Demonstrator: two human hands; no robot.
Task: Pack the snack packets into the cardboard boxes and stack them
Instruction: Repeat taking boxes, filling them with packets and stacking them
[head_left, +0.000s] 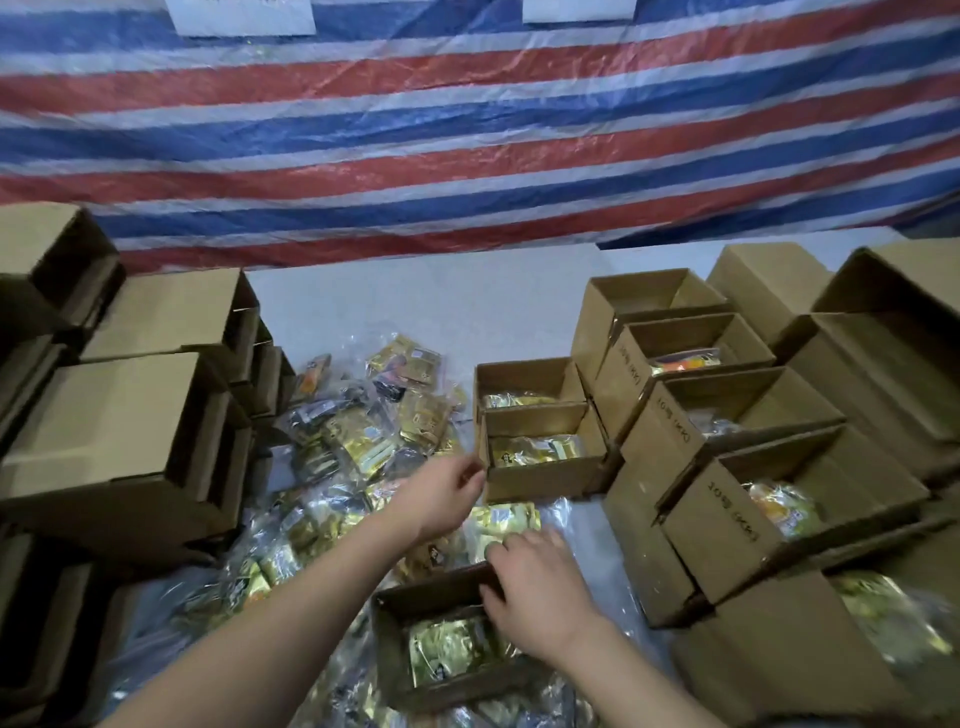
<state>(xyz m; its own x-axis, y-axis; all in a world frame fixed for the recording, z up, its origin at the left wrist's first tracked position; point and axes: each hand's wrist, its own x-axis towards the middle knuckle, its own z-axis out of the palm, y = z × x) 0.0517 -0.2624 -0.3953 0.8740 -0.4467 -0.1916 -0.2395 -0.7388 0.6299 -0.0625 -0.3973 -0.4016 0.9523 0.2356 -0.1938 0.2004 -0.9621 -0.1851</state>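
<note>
Step, head view: packing is under way, we judge; several cardboard boxes already hold snack packets, and the near box (441, 644) in front of us holds a gold packet (447, 652).
Left hand (441, 493): we reach it forward over the packet pile (358, 441); its curled fingertips pinch the near corner of a small open box (540, 457), which sits on the table (415, 306) with gold packets inside.
Right hand (540, 587): we lay it on the far rim of the near box, fingers bent over the edge and onto the packets just beyond; we judge it grips the rim, though whether a packet is also held we cannot tell.
Arms: both forearms are bare and run up from the bottom of the view, the left stretched farther out.
Packets: most lie loose in clear wrap between the two hands and to the left.
Boxes, right: filled open boxes (779, 499) stand in stepped rows.
Boxes, left: empty boxes (124, 447) lie stacked on their sides.
Backdrop: striped tarpaulin (467, 130) hangs behind.
Next move: we judge it calls for taking more packets from the pile into the near box, then setting that box with the filled rows.
</note>
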